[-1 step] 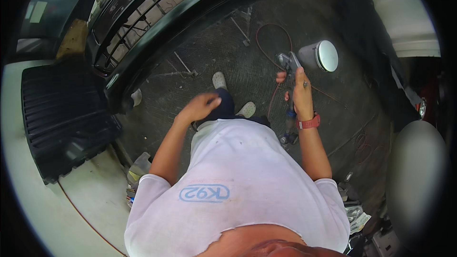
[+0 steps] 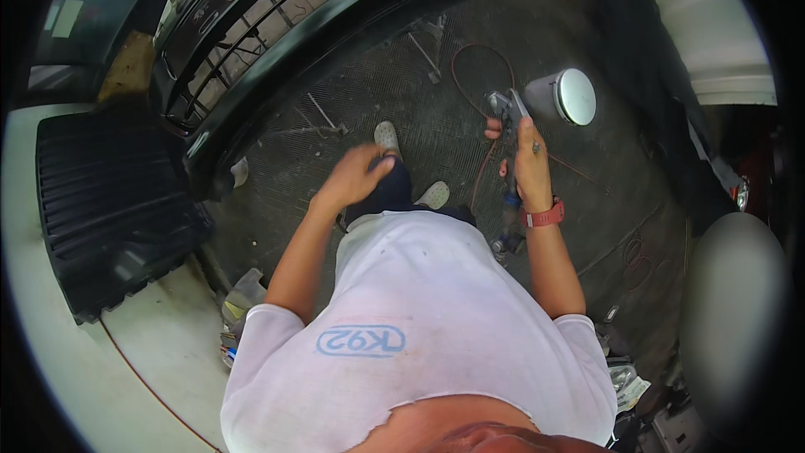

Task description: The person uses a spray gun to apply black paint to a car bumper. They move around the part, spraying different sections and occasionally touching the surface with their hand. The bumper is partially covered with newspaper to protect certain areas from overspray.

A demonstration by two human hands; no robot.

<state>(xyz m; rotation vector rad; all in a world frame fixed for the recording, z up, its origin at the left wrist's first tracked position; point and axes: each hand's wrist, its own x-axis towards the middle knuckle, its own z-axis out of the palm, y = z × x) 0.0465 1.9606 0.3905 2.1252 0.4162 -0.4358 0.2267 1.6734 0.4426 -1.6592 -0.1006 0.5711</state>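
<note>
My right hand (image 2: 531, 159) is closed around a grey metal tool (image 2: 511, 107) that has a blue fitting lower down; it looks like an air tool, though its exact kind is unclear. A thin red hose (image 2: 480, 46) loops on the floor behind it. My left hand (image 2: 356, 174) hangs open over my dark-trousered leg, fingers apart and slightly blurred, holding nothing. A silver cylindrical can (image 2: 570, 96) stands just beyond the tool, to the right.
A long black bumper (image 2: 277, 59) on thin metal stands arcs across ahead. At left, a black ribbed plastic part (image 2: 109, 210) lies on a pale panel (image 2: 159, 327). Dark draped material (image 2: 662, 134) is at right. Loose items (image 2: 247, 294) lie beside me on the textured floor (image 2: 604, 243).
My left hand has shifted slightly up, its fingers reaching a little further forward. My right hand and the tool are almost unmoved.
</note>
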